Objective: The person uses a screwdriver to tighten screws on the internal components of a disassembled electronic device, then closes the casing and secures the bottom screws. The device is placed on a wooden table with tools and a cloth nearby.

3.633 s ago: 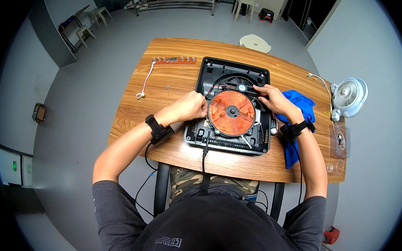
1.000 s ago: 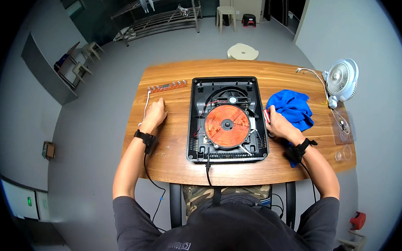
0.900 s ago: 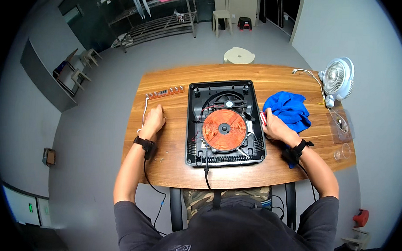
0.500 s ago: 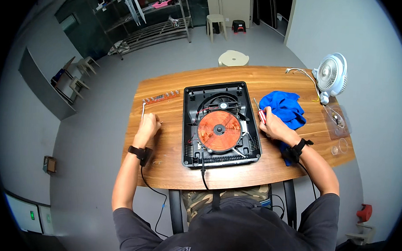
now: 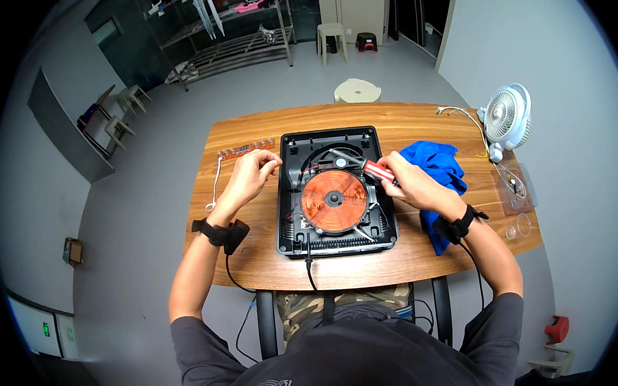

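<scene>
Right hand (image 5: 409,181): fingers are wrapping around the red-and-white handle of a screwdriver (image 5: 379,171), whose shaft is pointing left over the black casing (image 5: 329,137). Left hand (image 5: 252,173): thumb and fingertips are pressing together just beside the casing's left edge; cannot tell whether they are pinching anything small.

Open casing is lying on the table (image 5: 256,130), holding a copper coil (image 5: 317,193) and, beyond it, a fan (image 5: 336,165); round hub label too small to read. Black cord (image 5: 309,265) is leaving the near edge.

Left: orange strip board (image 5: 240,151), trailing a white lead (image 5: 216,182). Right: blue cloth (image 5: 436,164); farther out, a clear tray (image 5: 527,202) is bearing a white cable (image 5: 511,182). Shirt (image 5: 343,350) is showing a pale printed mark.
</scene>
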